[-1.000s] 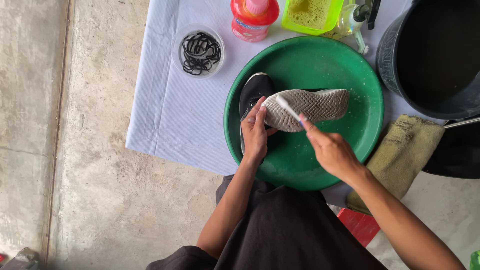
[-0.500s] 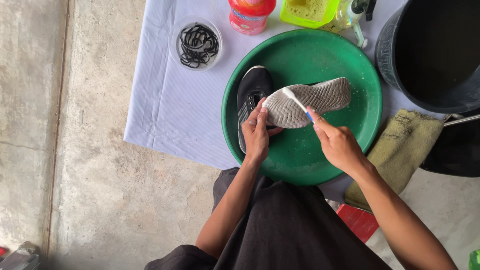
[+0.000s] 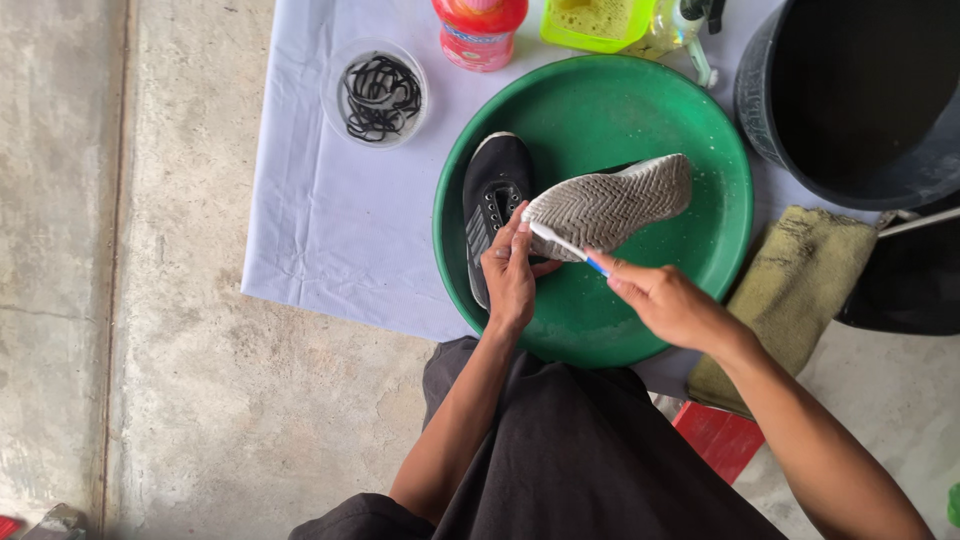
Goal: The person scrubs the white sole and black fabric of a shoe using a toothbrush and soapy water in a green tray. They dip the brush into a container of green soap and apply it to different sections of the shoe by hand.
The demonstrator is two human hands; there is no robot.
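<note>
Toothbrush (image 3: 562, 243) shifted toward heel, perhaps touching sole, left hand (image 3: 510, 275) steadying shoe (image 3: 610, 205)

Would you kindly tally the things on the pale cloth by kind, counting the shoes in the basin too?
Shoes: 2, a sole-up shoe in the left hand and a black shoe
Basins: 1, green basin
Toothbrushes: 1, toothbrush in the right hand
Lace bowls: 1, clear bowl
Bottles: 2, red bottle, spray bottle
Sponge tubs: 1, yellow-green tub
Total: 8

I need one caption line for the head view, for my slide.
Left hand holds a grey-soled shoe over a green basin; right hand scrubs it with a toothbrush.
</note>
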